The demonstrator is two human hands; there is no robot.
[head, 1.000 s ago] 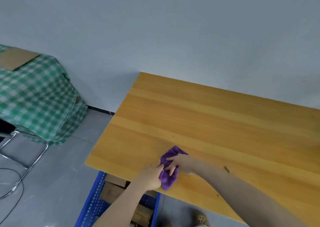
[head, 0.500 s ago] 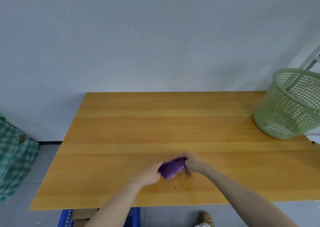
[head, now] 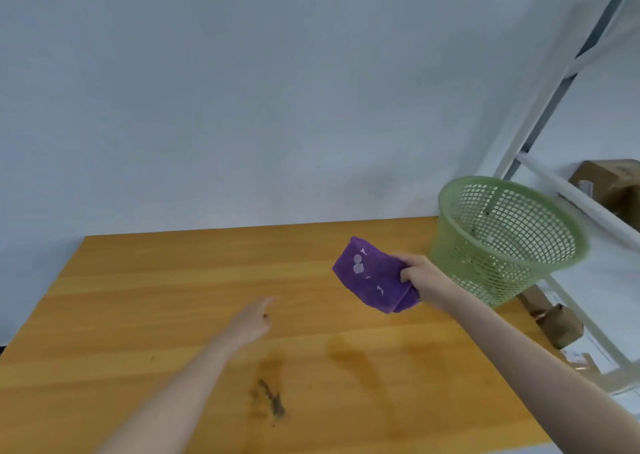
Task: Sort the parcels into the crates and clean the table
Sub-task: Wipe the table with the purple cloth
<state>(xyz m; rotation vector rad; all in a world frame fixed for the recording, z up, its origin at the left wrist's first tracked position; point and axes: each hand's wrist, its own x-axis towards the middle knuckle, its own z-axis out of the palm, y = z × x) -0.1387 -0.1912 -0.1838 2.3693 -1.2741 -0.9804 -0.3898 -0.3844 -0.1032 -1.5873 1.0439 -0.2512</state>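
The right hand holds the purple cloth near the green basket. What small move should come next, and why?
Probably the right hand should carry the purple cloth rightward over the green basket and shake it out: pale scraps sit on the cloth, and the basket's open mouth is just beside it. The left hand holds nothing.

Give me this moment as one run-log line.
phase: cleaning | right hand: grips purple cloth near green basket | left hand: open | table: dark smear present

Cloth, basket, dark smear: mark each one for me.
cloth [head: 372, 275]: head view, middle of its purple face.
basket [head: 478, 280]: head view, mesh wall below the rim.
smear [head: 273, 401]: head view, darkest streak on the tabletop.
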